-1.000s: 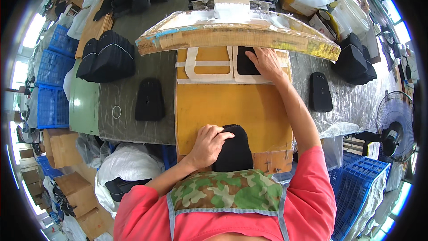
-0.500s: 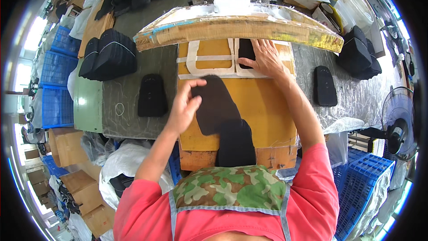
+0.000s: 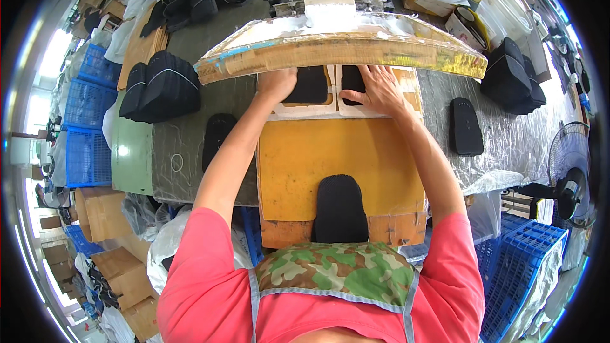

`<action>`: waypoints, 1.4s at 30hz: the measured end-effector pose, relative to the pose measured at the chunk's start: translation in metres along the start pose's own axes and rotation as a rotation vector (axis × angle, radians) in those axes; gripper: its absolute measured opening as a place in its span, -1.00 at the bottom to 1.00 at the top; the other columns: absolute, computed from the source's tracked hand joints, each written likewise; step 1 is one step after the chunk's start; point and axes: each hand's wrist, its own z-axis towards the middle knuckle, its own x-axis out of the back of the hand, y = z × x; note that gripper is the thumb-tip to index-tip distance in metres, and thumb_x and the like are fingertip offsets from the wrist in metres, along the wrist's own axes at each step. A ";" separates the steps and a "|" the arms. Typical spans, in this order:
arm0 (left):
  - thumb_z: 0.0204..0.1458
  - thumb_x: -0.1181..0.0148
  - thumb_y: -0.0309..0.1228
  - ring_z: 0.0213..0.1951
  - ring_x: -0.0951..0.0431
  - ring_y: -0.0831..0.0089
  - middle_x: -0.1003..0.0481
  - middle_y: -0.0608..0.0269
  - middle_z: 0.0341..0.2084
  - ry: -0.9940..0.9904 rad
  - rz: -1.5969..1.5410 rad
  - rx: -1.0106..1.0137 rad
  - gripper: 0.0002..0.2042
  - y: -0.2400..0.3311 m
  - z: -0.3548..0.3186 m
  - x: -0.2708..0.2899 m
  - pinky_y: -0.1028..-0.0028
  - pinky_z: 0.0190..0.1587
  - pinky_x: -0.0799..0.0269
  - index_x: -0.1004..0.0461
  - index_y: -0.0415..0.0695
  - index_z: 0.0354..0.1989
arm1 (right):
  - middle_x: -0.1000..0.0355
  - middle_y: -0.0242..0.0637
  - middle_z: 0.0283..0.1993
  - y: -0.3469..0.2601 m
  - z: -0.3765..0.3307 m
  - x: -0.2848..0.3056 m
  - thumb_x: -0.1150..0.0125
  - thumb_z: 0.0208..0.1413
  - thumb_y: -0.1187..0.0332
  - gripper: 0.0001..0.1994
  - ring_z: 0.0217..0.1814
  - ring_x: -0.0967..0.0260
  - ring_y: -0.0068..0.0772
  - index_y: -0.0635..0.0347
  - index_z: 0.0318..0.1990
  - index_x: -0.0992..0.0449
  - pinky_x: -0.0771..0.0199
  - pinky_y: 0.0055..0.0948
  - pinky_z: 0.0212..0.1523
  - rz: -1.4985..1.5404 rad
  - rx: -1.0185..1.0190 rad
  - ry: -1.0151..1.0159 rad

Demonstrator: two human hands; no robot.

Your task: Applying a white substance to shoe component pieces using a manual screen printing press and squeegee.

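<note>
Against the left fingers (image 3: pixel 290 77), seemingly, lies black pad (image 3: pixel 311 86).

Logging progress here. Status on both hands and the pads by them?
Left hand at left black pad, contact unclear. Right hand on right black pad. Wooden frame hides part of both pads.

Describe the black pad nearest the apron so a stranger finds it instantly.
Find the big yellow board in the middle. At its near edge, by the camouflage apron, lies a round-topped black pad. Unlike the pads at the left hand and right hand, it lies away from both.
</note>
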 end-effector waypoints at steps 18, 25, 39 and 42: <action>0.25 0.13 -0.14 0.38 0.07 -0.05 0.01 -0.16 0.35 -0.090 0.151 -0.174 -0.39 0.033 -0.027 -0.012 0.06 0.39 0.18 0.02 -0.29 0.36 | -0.12 0.19 0.34 -0.002 0.002 0.005 -0.14 0.00 -0.31 -0.07 0.42 0.01 0.13 0.28 0.33 -0.14 0.08 -0.04 0.39 0.051 -0.075 -0.046; 0.19 0.02 -0.25 0.14 -0.27 -0.08 -0.32 -0.22 0.08 -0.108 0.088 -0.222 -0.53 0.029 -0.013 -0.001 0.06 0.18 -0.15 -0.23 -0.36 0.15 | -0.34 0.09 0.17 0.014 -0.002 0.010 -0.18 0.11 -0.08 -0.32 0.27 -0.21 0.06 0.26 0.22 -0.30 -0.11 -0.09 0.28 0.167 -0.080 0.008; 0.22 0.07 -0.21 0.30 -0.14 0.05 -0.22 -0.14 0.23 -0.037 0.223 -0.211 -0.47 0.027 -0.026 -0.014 0.06 0.33 0.07 -0.13 -0.30 0.28 | -0.42 0.01 0.10 0.016 -0.005 0.015 -0.07 0.20 -0.03 -0.45 0.22 -0.29 -0.04 0.17 0.20 -0.34 -0.14 -0.10 0.25 0.036 -0.006 0.005; 0.25 0.10 -0.18 0.33 -0.07 0.05 -0.18 -0.11 0.27 -0.051 0.188 -0.209 -0.47 0.028 -0.026 -0.013 0.05 0.34 0.11 -0.12 -0.26 0.30 | -0.37 0.02 0.16 0.016 -0.004 0.015 -0.07 0.21 0.02 -0.46 0.27 -0.22 0.01 0.20 0.21 -0.32 -0.09 -0.09 0.28 0.006 -0.001 -0.010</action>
